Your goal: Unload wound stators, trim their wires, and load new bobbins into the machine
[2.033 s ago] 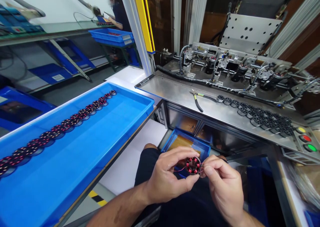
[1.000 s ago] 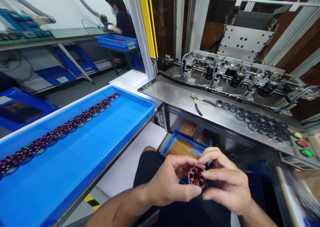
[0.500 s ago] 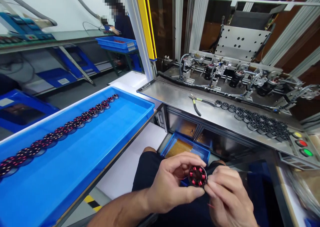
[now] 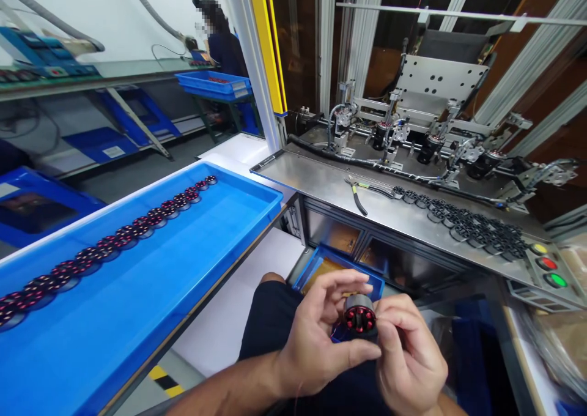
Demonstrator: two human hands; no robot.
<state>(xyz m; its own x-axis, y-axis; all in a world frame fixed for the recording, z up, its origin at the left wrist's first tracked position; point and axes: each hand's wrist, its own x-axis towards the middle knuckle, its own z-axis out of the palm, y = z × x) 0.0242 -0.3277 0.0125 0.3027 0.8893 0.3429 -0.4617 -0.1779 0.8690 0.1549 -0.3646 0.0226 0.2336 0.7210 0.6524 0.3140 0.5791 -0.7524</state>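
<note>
A small round motor stator (image 4: 360,319) with red copper windings and a grey rim is between my two hands above my lap, its wound face tilted toward me. My left hand (image 4: 316,336) curls around its left side, thumb below and fingers above and behind. My right hand (image 4: 408,349) pinches at its right edge with thumb and fingertips; whether a thin wire is also in that pinch is hidden. A thin reddish wire hangs below my left hand.
To the left, a blue tray (image 4: 220,238) holds a long row of wound stators (image 4: 123,235). On the metal ledge (image 4: 312,174) lie pliers (image 4: 358,196) and many black unwound cores (image 4: 468,223). Behind stands a winding machine (image 4: 431,141); buttons (image 4: 550,266) sit right. A co-worker (image 4: 224,43) sits far left.
The stator has turned, so its grey outer side now shows on top. My left fingers have lifted off its upper rim, and my right hand has shifted slightly left. The machine's fixtures have moved.
</note>
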